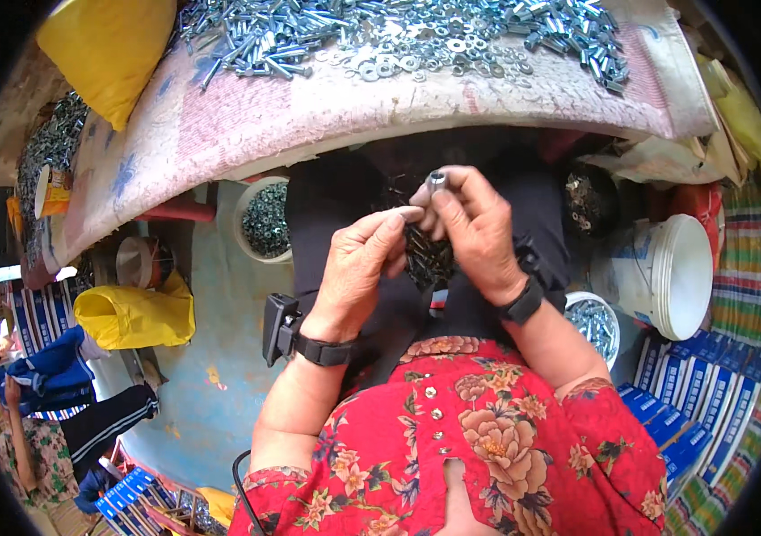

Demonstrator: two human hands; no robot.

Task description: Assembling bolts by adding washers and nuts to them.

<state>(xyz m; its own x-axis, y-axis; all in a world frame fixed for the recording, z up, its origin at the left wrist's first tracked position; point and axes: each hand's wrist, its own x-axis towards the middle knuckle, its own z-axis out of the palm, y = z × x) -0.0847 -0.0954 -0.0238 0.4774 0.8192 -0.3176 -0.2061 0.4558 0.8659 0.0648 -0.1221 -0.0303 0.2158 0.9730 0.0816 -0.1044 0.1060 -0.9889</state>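
overhead, two hands, right hand [479, 228] fingers pinching one bolt [436, 180], left hand [358, 268] fingertips closed beside it

Both bare forearms rise from the lower edge and meet over the lap, each wrist banded in black. The left hand [358, 268] is raised with fingers bent, its thumb and forefinger tips pinched together and touching the right hand [470, 223]. The right hand curls inward, palm down, its thumb and forefinger closed at the top.
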